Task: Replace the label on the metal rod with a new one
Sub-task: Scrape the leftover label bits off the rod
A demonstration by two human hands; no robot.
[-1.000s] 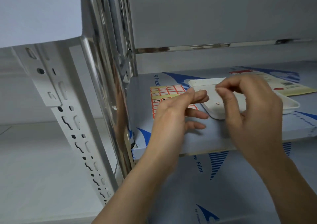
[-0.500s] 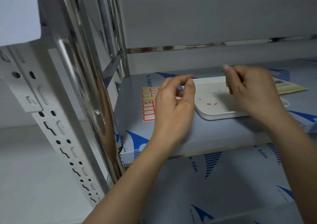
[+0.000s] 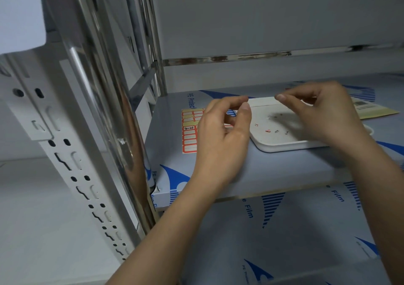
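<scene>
Lying beneath the left hand (image 3: 220, 136), the label sheet (image 3: 189, 131).

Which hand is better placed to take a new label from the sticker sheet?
Probably the left hand: it hovers directly over the sticker sheet. The right hand is above the white tray, farther away.

Readable markings on the shelf and sticker sheet

We read a handwritten "3-01" on one label (image 3: 189, 128) of the red-bordered sticker sheet (image 3: 189, 137). Blue print on the shelf's protective film (image 3: 284, 166) gives "PE Protect", cut off by our left hand (image 3: 220, 140), and "Film" on the lower panel (image 3: 249, 211). We cannot read the print on the yellow card (image 3: 371, 110).
</scene>
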